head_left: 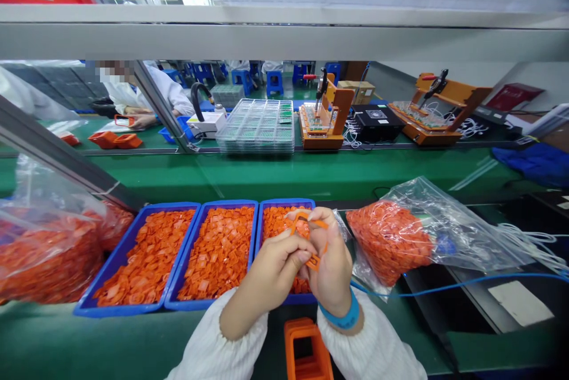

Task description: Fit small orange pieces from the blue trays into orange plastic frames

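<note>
Between my two hands, above the right-hand blue tray, an orange plastic frame (313, 261) is held up and tilted. My left hand (282, 261) pinches its lower edge with thumb and fingers. Around the frame's right side and top curl the fingers of my right hand (333, 255), with a blue band (344, 312) on that wrist. Whether a small part is pinched along with the frame is too small to tell. Below, between my sleeves, stands a stack of orange frames (293, 347) on the green bench.
Blue trays (166, 303) of small orange parts line the bench, with plastic bags of orange parts (386, 238) on both sides. A blue cable (427, 293) runs right. Behind are clear trays (255, 125), orange test fixtures (326, 119) and a co-worker (164, 89) holding an orange frame.
</note>
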`<state>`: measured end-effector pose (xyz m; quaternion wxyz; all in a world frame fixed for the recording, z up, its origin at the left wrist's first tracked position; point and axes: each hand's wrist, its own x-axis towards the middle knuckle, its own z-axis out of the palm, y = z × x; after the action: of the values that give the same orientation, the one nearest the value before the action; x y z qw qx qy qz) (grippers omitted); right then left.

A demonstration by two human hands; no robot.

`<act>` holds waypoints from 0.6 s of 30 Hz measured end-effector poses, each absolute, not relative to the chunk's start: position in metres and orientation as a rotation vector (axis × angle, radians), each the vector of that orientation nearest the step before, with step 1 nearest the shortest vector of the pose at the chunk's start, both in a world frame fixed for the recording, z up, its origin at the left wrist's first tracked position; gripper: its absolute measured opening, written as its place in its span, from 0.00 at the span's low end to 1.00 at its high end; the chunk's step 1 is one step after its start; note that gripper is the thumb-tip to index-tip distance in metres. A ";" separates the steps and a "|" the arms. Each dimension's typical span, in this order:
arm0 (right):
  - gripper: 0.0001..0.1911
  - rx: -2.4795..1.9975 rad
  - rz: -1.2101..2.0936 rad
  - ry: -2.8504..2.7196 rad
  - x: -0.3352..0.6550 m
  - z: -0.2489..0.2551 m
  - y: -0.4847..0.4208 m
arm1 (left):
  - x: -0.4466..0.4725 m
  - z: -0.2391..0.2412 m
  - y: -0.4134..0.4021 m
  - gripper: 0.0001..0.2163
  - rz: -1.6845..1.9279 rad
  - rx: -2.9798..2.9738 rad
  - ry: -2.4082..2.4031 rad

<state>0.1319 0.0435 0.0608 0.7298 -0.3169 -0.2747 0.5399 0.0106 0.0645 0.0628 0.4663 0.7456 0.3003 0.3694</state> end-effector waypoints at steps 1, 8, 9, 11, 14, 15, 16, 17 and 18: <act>0.20 -0.674 1.212 -0.593 0.132 0.063 0.045 | 0.009 0.062 0.065 0.12 0.921 1.844 0.733; 0.18 -0.521 1.342 -0.492 0.148 0.082 0.051 | -0.011 0.043 0.086 0.15 1.044 1.641 0.752; 0.18 -0.514 1.331 -0.470 0.150 0.084 0.050 | -0.011 0.039 0.091 0.13 1.050 1.705 0.898; 0.17 -0.500 1.340 -0.432 0.153 0.086 0.048 | -0.008 0.030 0.100 0.09 0.814 1.974 1.197; 0.18 -0.472 1.395 -0.405 0.154 0.088 0.044 | 0.004 0.010 0.107 0.12 0.206 2.299 1.304; 0.18 -0.465 1.410 -0.398 0.154 0.088 0.043 | 0.008 0.003 0.107 0.14 0.082 2.330 1.282; 0.18 -0.460 1.419 -0.393 0.154 0.088 0.043 | 0.013 -0.003 0.107 0.15 -0.006 2.349 1.272; 0.18 -0.455 1.424 -0.388 0.154 0.089 0.042 | 0.016 -0.009 0.107 0.16 -0.053 2.349 1.259; 0.18 -0.451 1.425 -0.383 0.154 0.089 0.043 | 0.019 -0.014 0.108 0.17 -0.060 2.333 1.245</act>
<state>0.1545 0.0425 0.0889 0.7168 -0.2038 -0.1732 0.6440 0.0191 0.1075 -0.0143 0.2456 0.8550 0.4563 -0.0221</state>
